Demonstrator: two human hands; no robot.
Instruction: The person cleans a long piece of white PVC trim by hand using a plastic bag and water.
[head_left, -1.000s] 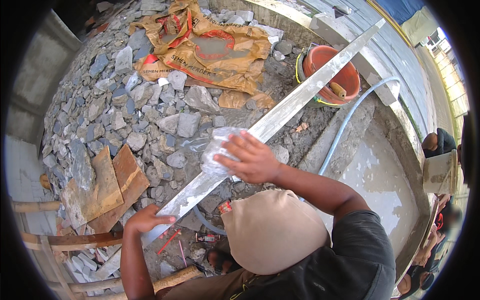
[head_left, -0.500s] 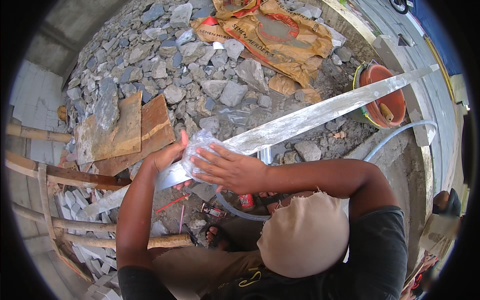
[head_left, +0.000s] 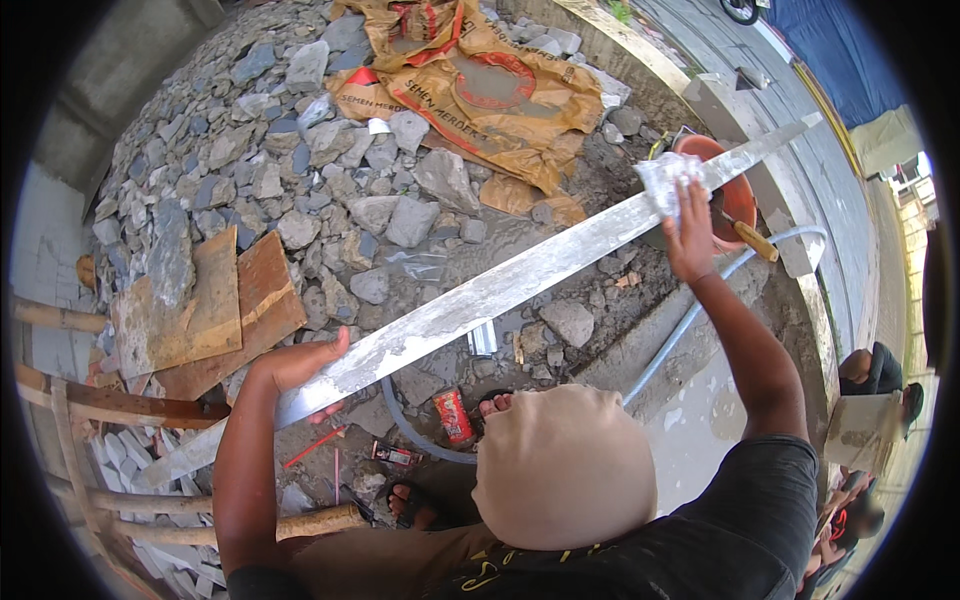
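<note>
A long, pale straightedge [head_left: 500,280] smeared with cement slants from lower left to upper right in front of me. My left hand [head_left: 300,368] grips it toward its lower end, thumb above and fingertips showing beneath. Farther up, my right hand [head_left: 690,230] presses a crumpled clear plastic sheet [head_left: 662,180] onto the bar, its fingers laid over the plastic. Beyond that hand is an orange bucket [head_left: 740,198], partly behind the bar, with a wooden-handled tool [head_left: 755,240] leaning out of it.
Broken stones [head_left: 410,222] and brown paper cement sacks [head_left: 500,100] cover the ground ahead. Two boards [head_left: 245,310] lie at left by bamboo poles [head_left: 150,530]. A hose [head_left: 680,325] curves past a red can [head_left: 453,415]. Other people [head_left: 865,370] are at far right.
My right hand has slid the plastic up along the straightedge, from beside my left hand to near the bucket. The left hand stays on the lower part. The view has shifted somewhat.
</note>
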